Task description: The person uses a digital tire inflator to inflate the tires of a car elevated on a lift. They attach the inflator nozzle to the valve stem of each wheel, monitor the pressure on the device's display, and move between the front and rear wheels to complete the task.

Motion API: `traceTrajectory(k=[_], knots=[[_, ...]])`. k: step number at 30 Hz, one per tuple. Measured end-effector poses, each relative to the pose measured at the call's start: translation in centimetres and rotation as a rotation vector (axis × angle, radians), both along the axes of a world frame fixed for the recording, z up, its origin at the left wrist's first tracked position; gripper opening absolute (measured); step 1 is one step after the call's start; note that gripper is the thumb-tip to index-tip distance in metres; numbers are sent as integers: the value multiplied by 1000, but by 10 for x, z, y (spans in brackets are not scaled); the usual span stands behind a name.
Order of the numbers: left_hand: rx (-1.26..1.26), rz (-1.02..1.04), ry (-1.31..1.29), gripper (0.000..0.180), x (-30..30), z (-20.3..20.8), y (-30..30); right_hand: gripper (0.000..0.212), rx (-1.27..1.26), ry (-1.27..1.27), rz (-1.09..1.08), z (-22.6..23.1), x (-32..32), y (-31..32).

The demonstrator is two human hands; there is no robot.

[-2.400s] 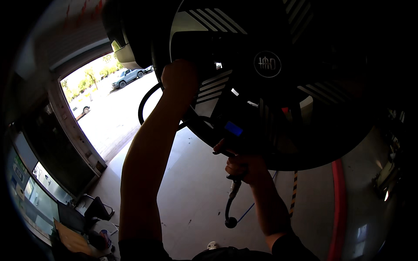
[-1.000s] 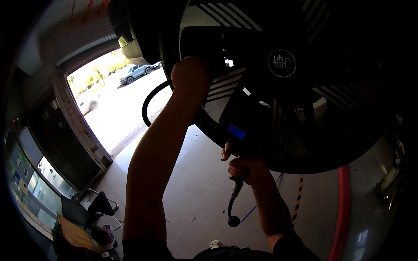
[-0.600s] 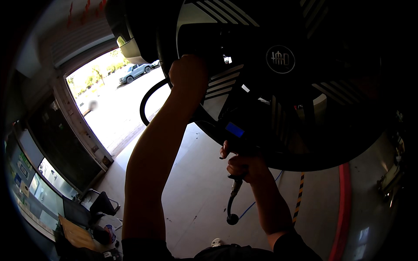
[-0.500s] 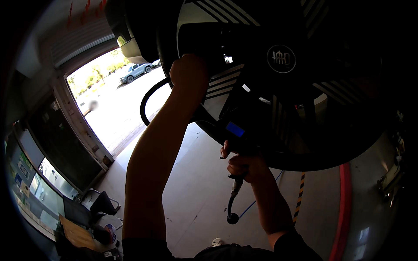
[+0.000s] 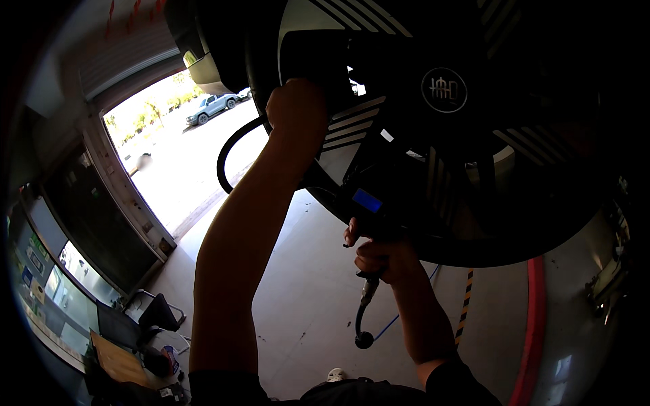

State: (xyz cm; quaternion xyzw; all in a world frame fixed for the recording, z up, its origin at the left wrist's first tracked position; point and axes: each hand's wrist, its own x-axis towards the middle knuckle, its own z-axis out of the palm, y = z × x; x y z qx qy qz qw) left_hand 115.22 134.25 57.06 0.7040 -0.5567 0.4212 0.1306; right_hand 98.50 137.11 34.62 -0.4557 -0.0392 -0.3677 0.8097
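A dark wheel with striped spokes and a round centre badge fills the upper right, raised off the floor. My left hand is closed in a fist against the wheel's left side. A black air hose comes out beside that fist and loops down behind my left forearm; the fingertips and the hose's end are hidden. Below the wheel's lower edge, my right hand wraps around the handle of a tire inflator gun, whose blue lit screen faces me. A hose fitting hangs beneath the grip.
A thin blue hose trails behind my right forearm. Red and black-yellow floor stripes run at the right. A chair and a cluttered table stand lower left. Outside the open doorway, a car is parked.
The wheel appears slightly farther right and lower in the picture. Both hands keep their grips and places.
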Motion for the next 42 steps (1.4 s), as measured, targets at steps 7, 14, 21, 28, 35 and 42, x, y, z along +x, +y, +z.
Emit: traceTrajectory(k=[7, 14, 21, 28, 35, 42], knots=[[-32, -30, -28, 16, 4, -2, -3, 40, 6, 5, -11, 4, -1, 2], [14, 3, -9, 18, -2, -1, -4, 41, 7, 1, -15, -1, -3, 0], [-7, -5, -16, 19, 4, -1, -8, 39, -1, -9, 3, -1, -2, -1], [-30, -21, -22, 17, 3, -1, -7, 40, 8, -14, -3, 0, -1, 0], [20, 12, -15, 14, -4, 2, 1, 41, -5, -24, -1, 0, 0, 0], [-3, -8, 17, 17, 1, 0, -4, 61, 44, -37, 70, 3, -4, 1]])
